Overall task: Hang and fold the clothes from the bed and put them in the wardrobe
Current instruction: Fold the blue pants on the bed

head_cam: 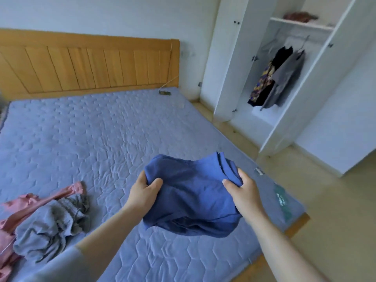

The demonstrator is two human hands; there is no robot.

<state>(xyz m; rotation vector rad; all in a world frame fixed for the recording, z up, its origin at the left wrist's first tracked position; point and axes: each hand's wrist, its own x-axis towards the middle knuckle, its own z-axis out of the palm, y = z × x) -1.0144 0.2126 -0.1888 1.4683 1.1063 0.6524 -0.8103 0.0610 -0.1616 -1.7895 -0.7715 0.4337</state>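
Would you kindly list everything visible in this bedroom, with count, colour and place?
mattress: one, blue quilted, centre
headboard: one, wooden, behind mattress
wardrobe: one, white, open, right
hanging clothes: at least two, dark patterned and grey, inside wardrobe
folded garment: one, blue, held above the mattress
grey garment: one, grey, on mattress, lower left
pink garment: one, pink, partly under it
left hand: one, gripping folded garment's left edge
right hand: one, gripping its right edge

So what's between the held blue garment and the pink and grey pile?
Only bare quilted mattress, with the left forearm stretched above it, separates the blue garment from the clothes pile, as the head view shows.
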